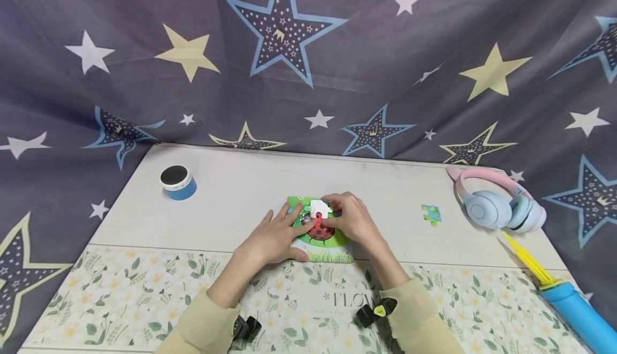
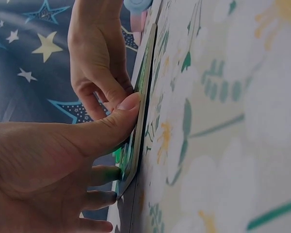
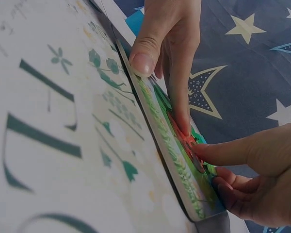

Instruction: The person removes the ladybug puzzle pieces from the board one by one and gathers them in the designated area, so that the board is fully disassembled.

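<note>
The ladybird puzzle (image 1: pixel 322 233) is touched by the spread left hand (image 1: pixel 276 239); it is gripped by the right hand (image 1: pixel 355 218)

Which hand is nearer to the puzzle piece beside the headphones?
Right: the right hand is at the ladybug puzzle, left of the loose piece; the left hand, also there, is farther left.

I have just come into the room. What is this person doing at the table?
A person is working with both hands on a ladybug puzzle. The left hand rests on it with fingers spread. The right hand works at its upper right, but I cannot tell whether it pinches a piece. A white patch between the hands looks like a gap. One loose piece lies apart to the right, near the headphones.
</note>
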The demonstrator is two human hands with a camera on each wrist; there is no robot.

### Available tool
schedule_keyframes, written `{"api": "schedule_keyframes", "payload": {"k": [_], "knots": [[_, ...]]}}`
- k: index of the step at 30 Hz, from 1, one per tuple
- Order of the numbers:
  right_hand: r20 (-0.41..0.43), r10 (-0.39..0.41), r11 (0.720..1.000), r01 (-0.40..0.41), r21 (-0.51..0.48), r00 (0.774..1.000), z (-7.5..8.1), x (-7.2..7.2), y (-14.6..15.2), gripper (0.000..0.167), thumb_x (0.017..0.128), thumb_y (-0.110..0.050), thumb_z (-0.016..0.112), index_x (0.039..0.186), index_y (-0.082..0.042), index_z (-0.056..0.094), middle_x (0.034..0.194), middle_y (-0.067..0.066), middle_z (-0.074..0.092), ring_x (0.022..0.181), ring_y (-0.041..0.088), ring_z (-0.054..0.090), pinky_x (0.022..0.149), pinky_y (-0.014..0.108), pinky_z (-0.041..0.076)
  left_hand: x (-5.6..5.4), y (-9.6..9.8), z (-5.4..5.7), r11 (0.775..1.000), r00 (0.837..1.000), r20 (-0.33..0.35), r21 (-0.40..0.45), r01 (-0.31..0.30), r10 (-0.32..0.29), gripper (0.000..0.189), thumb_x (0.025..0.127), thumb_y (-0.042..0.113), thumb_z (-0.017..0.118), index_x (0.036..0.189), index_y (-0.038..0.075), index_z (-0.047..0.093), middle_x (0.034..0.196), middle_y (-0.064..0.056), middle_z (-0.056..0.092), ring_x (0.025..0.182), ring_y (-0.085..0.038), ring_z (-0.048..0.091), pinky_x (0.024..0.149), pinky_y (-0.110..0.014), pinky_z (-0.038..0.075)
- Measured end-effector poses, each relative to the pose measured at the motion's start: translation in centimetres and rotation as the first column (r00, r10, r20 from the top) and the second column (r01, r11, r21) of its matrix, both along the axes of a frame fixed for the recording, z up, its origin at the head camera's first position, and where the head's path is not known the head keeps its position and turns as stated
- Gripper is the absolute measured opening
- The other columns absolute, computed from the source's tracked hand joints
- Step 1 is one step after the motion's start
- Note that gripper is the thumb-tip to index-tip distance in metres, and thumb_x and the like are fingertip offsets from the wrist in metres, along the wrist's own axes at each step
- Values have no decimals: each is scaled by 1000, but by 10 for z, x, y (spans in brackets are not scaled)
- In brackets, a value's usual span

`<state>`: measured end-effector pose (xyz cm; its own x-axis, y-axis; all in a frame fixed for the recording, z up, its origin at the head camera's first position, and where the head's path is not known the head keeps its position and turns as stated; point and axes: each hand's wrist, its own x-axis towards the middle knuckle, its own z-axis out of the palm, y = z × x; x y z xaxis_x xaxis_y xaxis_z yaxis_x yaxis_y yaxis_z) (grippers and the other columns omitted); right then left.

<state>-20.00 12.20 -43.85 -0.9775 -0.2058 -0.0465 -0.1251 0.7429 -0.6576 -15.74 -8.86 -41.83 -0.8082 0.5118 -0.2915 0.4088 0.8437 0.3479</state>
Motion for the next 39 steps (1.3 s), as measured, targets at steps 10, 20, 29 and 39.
{"api": "schedule_keyframes", "payload": {"k": [10,20,29,39], "knots": [[-42,-4,1000,3,-27,999,0,1,1,48,81,-10,87,127,-13,75,112,10,71,102,25,69,89,42,59,-2,0,1,1000,1000,1,-11,13,-13,79,89,50,72,158,26,43,174,-15,15,161,-42,9,128,-66,18],[-85,-1,1000,-2,-27,996,-3,0,1,45,82,-8,86,125,-12,75,109,11,74,97,24,68,85,40,60,-1,1,1,1000,1000,5,-11,9,-9,78,90,52,71,158,27,42,174,-14,13,162,-41,7,129,-65,17],[-123,30,997,-37,-60,992,-6,-1,3,43,81,-8,86,123,-10,75,109,12,71,96,25,67,85,41,59,-1,1,1,1000,1000,14,-11,9,-9,78,90,52,71,158,26,42,174,-14,13,162,-41,6,129,-65,16],[-67,36,986,-46,-163,997,-3,-9,16,43,85,-13,84,127,-12,73,117,11,69,98,24,65,84,38,58,-5,0,2,999,1000,8,-24,25,-24,80,90,53,71,159,27,40,174,-16,11,161,-43,6,128,-67,16]]}}
